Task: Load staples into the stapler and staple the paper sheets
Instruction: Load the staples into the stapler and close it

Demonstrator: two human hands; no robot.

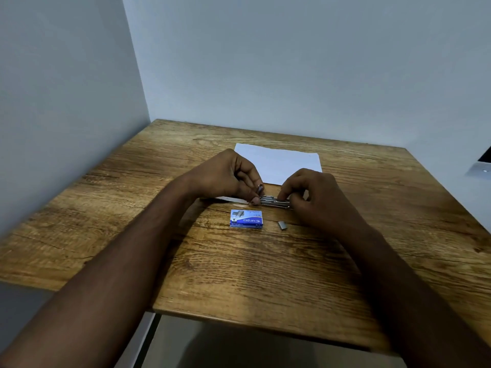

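Observation:
A small metal stapler point(271, 201) lies opened out flat on the wooden table point(265, 274), its staple channel facing up. My left hand point(225, 176) pinches its left end, with the spring pusher sticking up between the fingers. My right hand point(316, 195) grips the right end, fingertips pressing on the channel. White paper sheets point(281, 162) lie just behind both hands. A blue staple box point(246, 218) rests in front of the stapler. A short strip of staples point(282, 225) lies loose to the right of the box.
The table stands in a corner, with pale walls at the left and back. Its front edge point(239, 318) is close to me. A white fitting point(482, 168) shows on the right wall.

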